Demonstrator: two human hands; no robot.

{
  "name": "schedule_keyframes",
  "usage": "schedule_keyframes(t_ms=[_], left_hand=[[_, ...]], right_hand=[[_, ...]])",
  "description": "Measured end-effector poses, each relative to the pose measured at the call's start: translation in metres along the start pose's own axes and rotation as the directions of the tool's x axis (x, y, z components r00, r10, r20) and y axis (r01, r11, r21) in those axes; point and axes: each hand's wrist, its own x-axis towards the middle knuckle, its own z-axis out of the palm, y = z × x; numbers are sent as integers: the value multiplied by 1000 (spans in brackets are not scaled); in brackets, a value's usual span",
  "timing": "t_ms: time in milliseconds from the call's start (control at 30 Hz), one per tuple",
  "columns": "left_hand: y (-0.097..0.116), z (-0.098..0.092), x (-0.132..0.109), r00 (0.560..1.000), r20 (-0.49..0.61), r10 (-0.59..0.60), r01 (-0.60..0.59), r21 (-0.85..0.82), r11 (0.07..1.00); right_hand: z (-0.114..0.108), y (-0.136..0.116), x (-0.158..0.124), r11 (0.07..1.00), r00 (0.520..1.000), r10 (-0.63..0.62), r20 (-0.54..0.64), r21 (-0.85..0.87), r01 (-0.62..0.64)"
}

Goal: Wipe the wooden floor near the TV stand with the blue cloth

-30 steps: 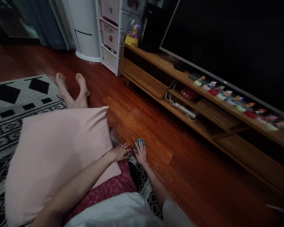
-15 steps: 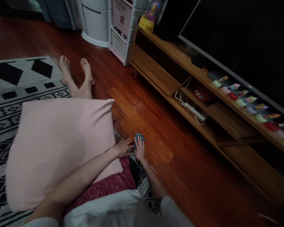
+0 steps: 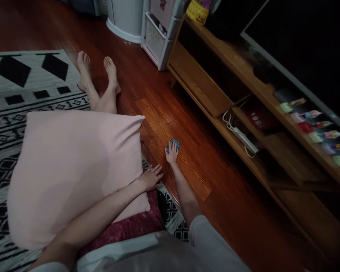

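Note:
My right hand [image 3: 172, 153] lies flat with its fingers spread on a small folded blue cloth [image 3: 175, 144], pressing it against the wooden floor [image 3: 191, 166]. Most of the cloth is under the palm and fingers. Farther left, my left hand [image 3: 152, 177] rests palm down at the rug's edge, fingers apart and holding nothing. Its forearm lies across a large pink pillow [image 3: 73, 158] that covers my lap. A dark, shiny round object [image 3: 162, 202] shows partly beside my hip; I cannot tell what it is.
A low wooden TV stand [image 3: 200, 85] runs along the right, with a power strip [image 3: 245, 139] on its shelf and small colourful figures [image 3: 311, 126] on top. A patterned rug [image 3: 39, 81] spreads at left. Bare feet [image 3: 110, 70] and a drawer unit [image 3: 154, 41] are ahead.
My right hand has slid forward over the floor with the blue cloth beneath it, away from my left hand. My left hand stays by the pillow. The camera view has shifted.

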Motion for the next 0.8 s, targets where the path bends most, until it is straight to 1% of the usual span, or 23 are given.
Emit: schedule_keyframes(t_ms=[33,67,133,200,267,300,333,367,400,433,500,533,567,600,667,733,767,800], left_hand=[[0,0,0,1000,-3,-5,5,0,1000],[1,-1,1,1000,-6,-7,7,-2,1000],[2,-3,1,1000,-9,-9,9,-9,1000],[3,-6,-1,1000,-3,-8,8,-18,1000],[3,-8,-3,1000,8,-7,7,-28,1000],[3,-9,-4,1000,6,-5,6,-35,999],[3,-9,-5,1000,-1,-4,4,-44,999],[2,-9,-5,1000,-12,-3,2,-55,998],[2,-8,-6,1000,-23,-3,2,-66,998],[1,-7,-6,999,-34,-4,1,-76,997],[0,-4,-5,999,-43,-5,1,-92,996],[0,-4,-5,999,-41,-7,3,-97,995],[-1,-3,-5,999,-41,-9,4,-101,995],[-1,-3,-4,999,-43,-11,6,-104,995],[0,-3,-4,999,-50,-14,8,-108,994],[0,-5,-4,998,-60,-18,11,-109,994],[0,-5,-4,998,-64,-21,14,-107,994],[0,-6,-4,998,-66,-23,16,-107,994]], right_hand=[[2,-5,-5,1000,1000,-29,5,2,29],[3,-9,-16,997,997,-79,16,5,79],[2,-12,-51,975,973,-224,55,14,223],[-1,-9,-92,936,931,-353,98,31,351],[-6,4,-125,899,886,-438,154,54,435],[-9,13,-134,881,862,-472,185,64,469],[-11,25,-137,871,846,-490,210,65,488],[-14,39,-134,873,847,-484,222,55,485],[-15,54,-126,888,864,-454,219,33,459],[-17,70,-112,915,897,-396,196,0,404],[-19,100,-74,974,973,-208,97,-68,215],[-20,113,-51,990,993,-107,42,-86,110],[-20,124,-28,995,1000,-7,-12,-96,6],[-20,131,-4,991,994,87,-60,-95,-93],[-19,134,38,964,960,249,-130,-67,-259],[-15,122,71,921,907,381,-181,-16,-390],[-12,113,83,905,887,418,-195,7,-425],[-8,101,91,901,881,429,-201,22,-434]])
